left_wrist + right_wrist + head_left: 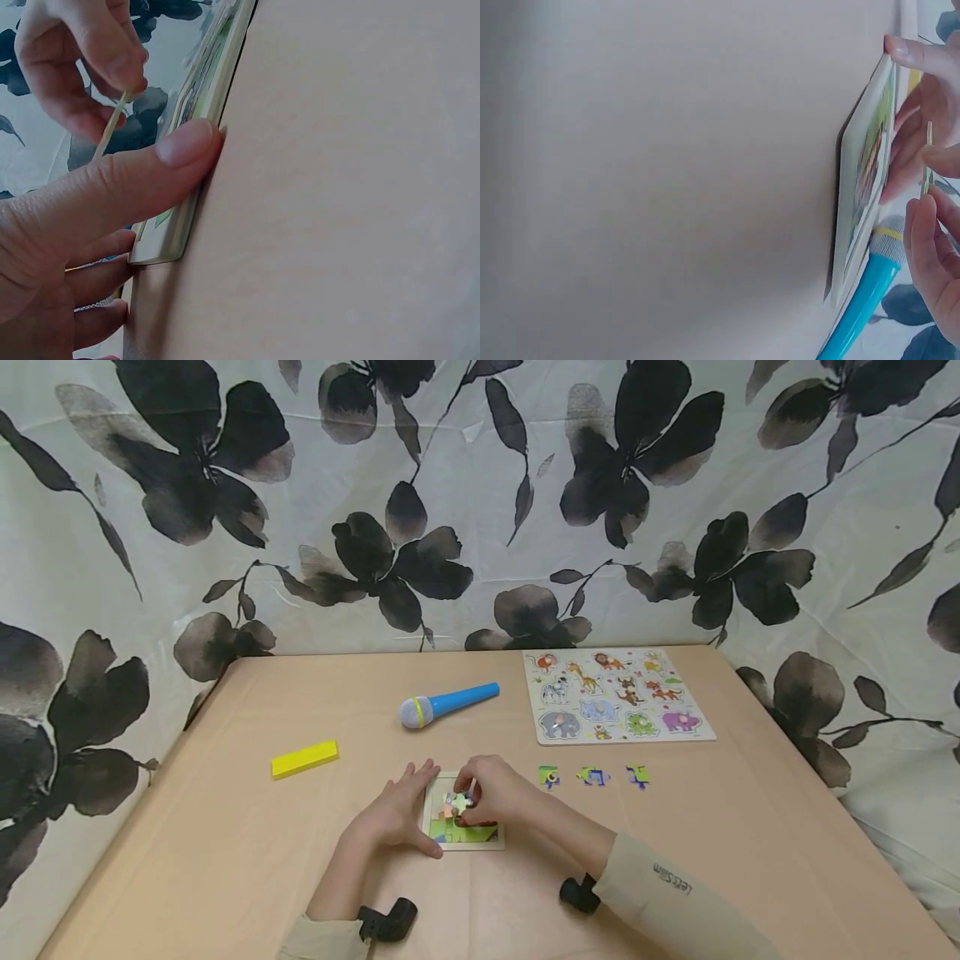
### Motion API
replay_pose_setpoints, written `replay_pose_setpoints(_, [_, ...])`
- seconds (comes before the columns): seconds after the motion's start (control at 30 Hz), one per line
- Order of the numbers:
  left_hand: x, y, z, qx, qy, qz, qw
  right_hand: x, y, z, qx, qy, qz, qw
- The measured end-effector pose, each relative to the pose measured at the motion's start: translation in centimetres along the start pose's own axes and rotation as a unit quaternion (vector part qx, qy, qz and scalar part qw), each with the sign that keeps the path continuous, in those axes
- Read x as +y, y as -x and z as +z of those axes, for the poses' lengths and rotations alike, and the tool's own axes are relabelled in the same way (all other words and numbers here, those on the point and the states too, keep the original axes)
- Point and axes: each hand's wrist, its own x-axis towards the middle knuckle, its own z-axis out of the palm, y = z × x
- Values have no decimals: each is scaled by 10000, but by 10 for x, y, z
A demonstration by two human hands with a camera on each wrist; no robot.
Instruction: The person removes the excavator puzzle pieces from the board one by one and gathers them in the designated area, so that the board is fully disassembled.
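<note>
A small framed jigsaw puzzle (472, 847) lies on the table, its lower part filled with green. My left hand (393, 814) rests along its left side, thumb at the near corner and fingers spread towards the far one. In the left wrist view the straight thumb (142, 169) presses against the frame's edge. Over the puzzle, my right hand (491, 793) pinches a thin jigsaw piece (929, 135) between thumb and fingertips. That piece is tilted up, apart from the frame, and seen edge-on in both wrist views. Part of the puzzle is hidden under the right hand.
Loose jigsaw pieces lie in a row right of the puzzle: one (549, 776), another (593, 776) and a third (638, 776). Behind them is an animal board (615, 733). A blue toy microphone (461, 697) and a yellow block (304, 759) lie farther back and left.
</note>
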Motion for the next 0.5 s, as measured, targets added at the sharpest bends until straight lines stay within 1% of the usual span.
replay_pose_setpoints(0.23, [-1, -2, 2, -38, -12, -81, 10000, 11, 19, -11, 128, -356, 84, 9992])
replay_pose_setpoints(0.4, [-1, -2, 2, -6, -1, -118, 9999, 25, 34, -18, 286, -379, -36, 9989])
replay_pose_setpoints(0.5, [-2, -2, 2, 6, 20, -125, 9999, 34, 43, -21, 341, -344, -16, 9988])
